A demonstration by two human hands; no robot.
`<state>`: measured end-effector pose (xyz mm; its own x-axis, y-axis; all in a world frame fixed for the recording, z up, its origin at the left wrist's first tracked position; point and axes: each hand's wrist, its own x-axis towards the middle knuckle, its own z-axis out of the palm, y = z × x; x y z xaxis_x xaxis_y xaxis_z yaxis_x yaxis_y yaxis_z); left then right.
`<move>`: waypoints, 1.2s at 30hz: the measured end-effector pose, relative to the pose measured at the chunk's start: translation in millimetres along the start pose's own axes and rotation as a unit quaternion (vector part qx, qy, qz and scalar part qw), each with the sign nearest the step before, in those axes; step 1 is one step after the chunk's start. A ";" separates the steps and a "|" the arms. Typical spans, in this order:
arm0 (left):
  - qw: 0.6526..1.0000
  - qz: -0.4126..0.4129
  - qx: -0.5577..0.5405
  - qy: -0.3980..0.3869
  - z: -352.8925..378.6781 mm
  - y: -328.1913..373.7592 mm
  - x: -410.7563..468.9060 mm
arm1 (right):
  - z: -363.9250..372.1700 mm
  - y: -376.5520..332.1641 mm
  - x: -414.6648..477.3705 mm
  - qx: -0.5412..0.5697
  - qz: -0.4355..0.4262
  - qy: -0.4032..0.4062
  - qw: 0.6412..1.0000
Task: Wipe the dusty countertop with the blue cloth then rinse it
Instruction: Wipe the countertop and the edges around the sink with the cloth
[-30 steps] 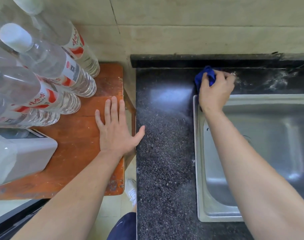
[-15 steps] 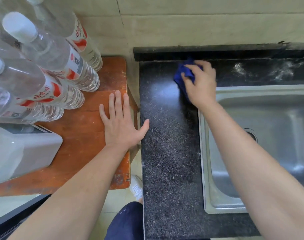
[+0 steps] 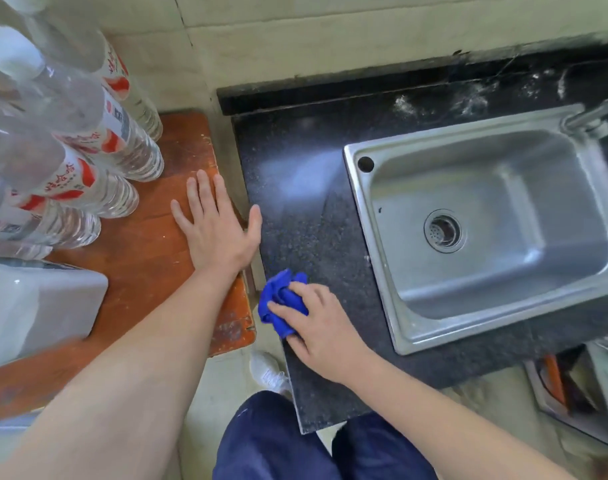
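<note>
on the speckled black stone tabletop (image 3: pixel 306 237), near its left front edge
right hand (image 3: pixel 325 329) grip pinching a crumpled blue cloth (image 3: pixel 278 301); left hand (image 3: pixel 219 230) spread flat.

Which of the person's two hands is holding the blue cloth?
The right hand, down on the near part of the black countertop, grips the bunched blue cloth. The left hand holds nothing and lies flat on the wooden table.

Blue cloth (image 3: pixel 281 304): bunched, pressed flat on the countertop's near left edge. Black speckled countertop (image 3: pixel 306 216): glossy, streaked with white dust along the back, behind the sink.
</note>
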<state>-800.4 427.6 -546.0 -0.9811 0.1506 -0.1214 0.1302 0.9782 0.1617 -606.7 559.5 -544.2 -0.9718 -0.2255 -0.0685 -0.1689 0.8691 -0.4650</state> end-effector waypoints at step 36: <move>0.984 0.119 0.081 -0.101 8.2 324.0 -9.4 | -260.1 369.3 1.0 0.244 0.360 0.263 0.861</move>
<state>-747.9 744.3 -500.5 -0.8739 0.3868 -0.2944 0.3893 0.9196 0.0527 -712.7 994.7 -486.4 -0.7572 0.6371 -0.1443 0.4734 0.3830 -0.7932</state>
